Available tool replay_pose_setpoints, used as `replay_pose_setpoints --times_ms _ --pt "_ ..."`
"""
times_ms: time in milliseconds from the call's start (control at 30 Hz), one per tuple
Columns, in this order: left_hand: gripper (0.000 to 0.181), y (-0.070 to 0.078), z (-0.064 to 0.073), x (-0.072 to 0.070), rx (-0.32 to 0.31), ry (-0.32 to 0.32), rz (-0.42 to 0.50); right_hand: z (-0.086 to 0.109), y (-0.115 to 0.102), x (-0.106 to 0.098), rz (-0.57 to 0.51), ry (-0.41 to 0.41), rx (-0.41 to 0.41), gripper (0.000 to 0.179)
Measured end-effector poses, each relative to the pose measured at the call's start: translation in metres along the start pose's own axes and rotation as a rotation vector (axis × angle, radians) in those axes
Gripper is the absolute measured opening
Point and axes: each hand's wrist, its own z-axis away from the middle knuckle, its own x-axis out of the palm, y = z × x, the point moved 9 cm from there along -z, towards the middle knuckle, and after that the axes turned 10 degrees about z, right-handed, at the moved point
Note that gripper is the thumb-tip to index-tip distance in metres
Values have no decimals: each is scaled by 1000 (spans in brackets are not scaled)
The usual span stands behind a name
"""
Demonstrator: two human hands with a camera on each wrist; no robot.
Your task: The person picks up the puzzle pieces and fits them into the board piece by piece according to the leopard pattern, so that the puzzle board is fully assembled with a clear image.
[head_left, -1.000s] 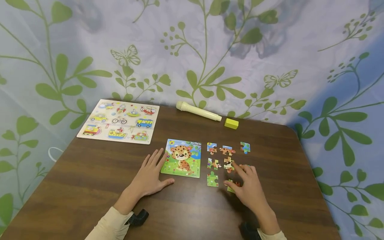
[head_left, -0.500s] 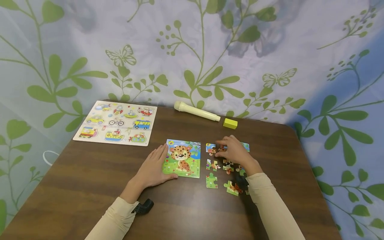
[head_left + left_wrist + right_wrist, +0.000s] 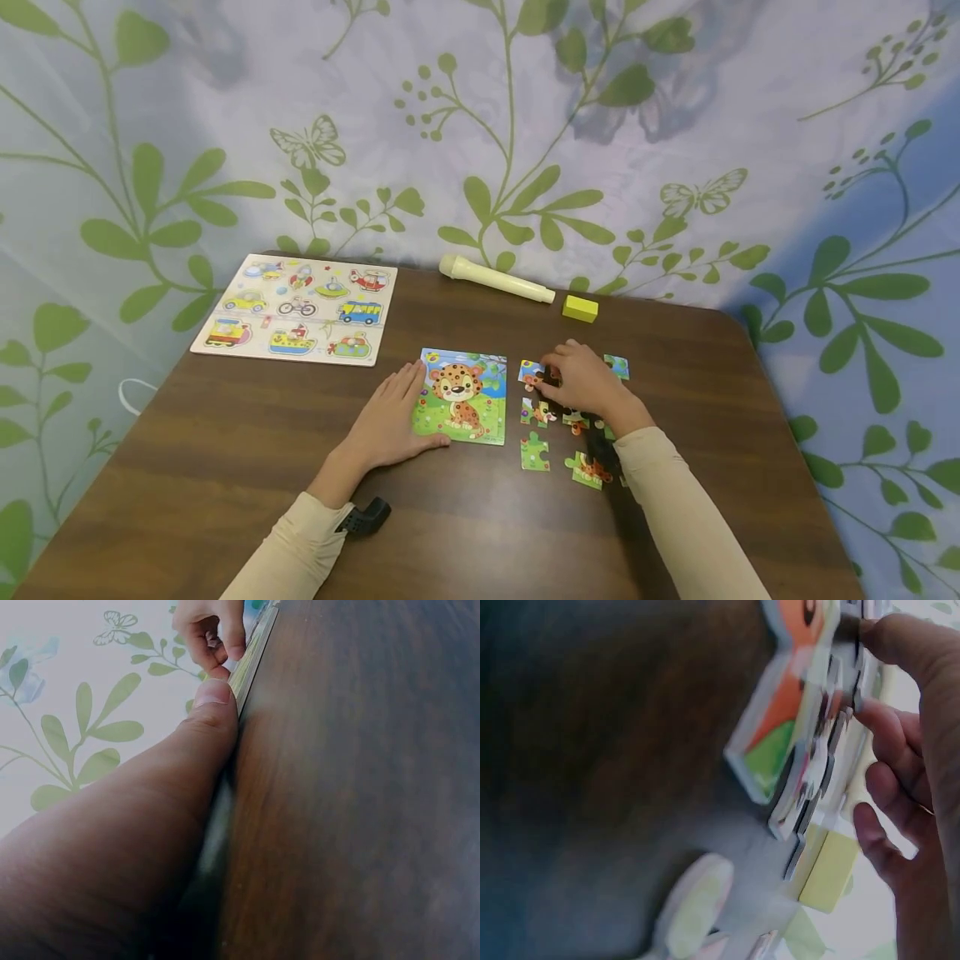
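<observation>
My left hand (image 3: 386, 421) lies with fingers straight along the leopard puzzle board's (image 3: 480, 417) left edge, thumb at its near corner. My right hand (image 3: 588, 379) is over the loose puzzle pieces (image 3: 535, 452) right of that board, fingers bent, thumb and index narrow at the far row; can't tell if they pinch one. Behind on the table (image 3: 450, 533): vehicle board (image 3: 259, 337) at left, cream toy microphone (image 3: 498, 279), yellow block (image 3: 580, 309) near its end.
</observation>
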Motion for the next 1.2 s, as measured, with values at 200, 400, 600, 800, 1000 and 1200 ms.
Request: replay_pose_setpoints --times_ms 200,400,600,800,1000,1200 --pt "123 2 1 -4 3 -7 23 -6 -9 -8 37 47 -24 33" --pt "116 0 3 -6 -10 -7 6 -28 -50 -19 -2 63 -70 33" --pt "110 1 0 -8 -20 19 7 -61 -106 -16 91 27 -159 41" --pt "109 3 -2 -4 -21 16 -4 -80 -128 -8 161 -5 -166 47" --pt "107 3 -2 -3 -6 20 -21 -86 -136 -7 128 1 -167 42" --pt "105 2 -2 -3 -7 18 -24 -90 -141 -7 85 -8 -174 37"
